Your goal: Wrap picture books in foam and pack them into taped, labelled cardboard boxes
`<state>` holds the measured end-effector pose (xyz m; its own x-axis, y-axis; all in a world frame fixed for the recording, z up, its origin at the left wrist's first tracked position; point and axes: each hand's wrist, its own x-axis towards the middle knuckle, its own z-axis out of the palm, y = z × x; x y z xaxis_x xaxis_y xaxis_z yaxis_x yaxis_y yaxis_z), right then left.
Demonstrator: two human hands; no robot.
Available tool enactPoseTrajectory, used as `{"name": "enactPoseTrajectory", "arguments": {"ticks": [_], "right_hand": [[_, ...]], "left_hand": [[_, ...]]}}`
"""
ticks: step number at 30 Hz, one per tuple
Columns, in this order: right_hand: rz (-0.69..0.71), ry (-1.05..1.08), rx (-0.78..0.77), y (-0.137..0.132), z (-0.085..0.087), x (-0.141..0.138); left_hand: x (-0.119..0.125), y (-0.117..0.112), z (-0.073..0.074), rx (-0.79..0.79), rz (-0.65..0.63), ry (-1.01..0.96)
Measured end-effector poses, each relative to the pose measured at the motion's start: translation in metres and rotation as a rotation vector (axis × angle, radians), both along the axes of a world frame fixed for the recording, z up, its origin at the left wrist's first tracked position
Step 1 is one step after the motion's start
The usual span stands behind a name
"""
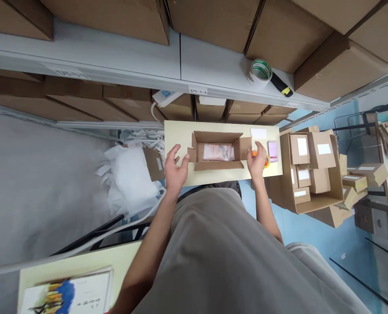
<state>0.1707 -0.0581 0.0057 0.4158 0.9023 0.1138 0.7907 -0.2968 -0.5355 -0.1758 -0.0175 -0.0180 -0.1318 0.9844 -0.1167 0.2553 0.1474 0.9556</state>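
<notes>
An open cardboard box (pixel 218 166) sits on the pale yellow table (pixel 210 178) with its flaps folded outward. Inside it lies a flat packet (pixel 217 152) in clear plastic; what the packet holds is hard to make out. My left hand (pixel 176 169) is at the box's left end, fingers apart, the thumb close to the left flap; whether it touches is unclear. At the other end, my right hand (pixel 256 162) has its fingers spread beside the right flap. Partly behind that hand is an orange and yellow roll, perhaps tape (pixel 267 162). Neither hand holds anything.
A phone (pixel 273 151) and a white paper (pixel 258 133) lie on the table's right. A large carton (pixel 287 192) of small boxes stands to the right. White plastic bags (pixel 128 179) are at left. The shelf above carries a tape roll (pixel 260 72) and a cutter (pixel 281 84).
</notes>
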Motion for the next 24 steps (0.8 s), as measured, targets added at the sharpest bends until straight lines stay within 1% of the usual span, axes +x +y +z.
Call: {"name": "enactPoseTrajectory", "arguments": {"ticks": [2,3,6,9,14,16,18,20,22,24], "right_hand": [[-0.132,0.088,0.0,-0.012,-0.002,0.017],[-0.16,0.153,-0.016,-0.014,-0.003,0.021],[-0.154,0.358,-0.038,-0.011,-0.007,0.023],[-0.119,0.459,-0.023,-0.002,-0.006,0.013],[-0.106,0.492,-0.01,0.007,0.001,-0.01],[-0.06,0.485,-0.042,0.008,0.001,-0.018],[-0.025,0.431,-0.065,0.01,0.0,-0.021],[-0.067,0.334,-0.07,0.012,-0.004,-0.019],[-0.151,0.276,-0.106,0.015,-0.008,-0.011],[-0.195,0.335,-0.176,0.02,-0.012,0.0]], "left_hand": [[0.0,0.004,-0.005,-0.067,0.01,-0.01],[0.002,0.007,-0.007,-0.099,0.003,-0.018],[0.011,0.011,-0.008,-0.132,-0.056,-0.032],[0.021,0.011,-0.002,-0.097,-0.135,-0.039],[0.034,0.009,0.007,-0.088,-0.253,-0.025],[0.038,0.01,0.008,-0.1,-0.305,-0.004],[0.042,0.012,0.008,-0.106,-0.367,0.047],[0.045,0.015,0.009,-0.092,-0.43,0.116],[0.047,0.016,0.01,-0.064,-0.477,0.171],[0.049,0.016,0.009,-0.041,-0.504,0.199]]}}
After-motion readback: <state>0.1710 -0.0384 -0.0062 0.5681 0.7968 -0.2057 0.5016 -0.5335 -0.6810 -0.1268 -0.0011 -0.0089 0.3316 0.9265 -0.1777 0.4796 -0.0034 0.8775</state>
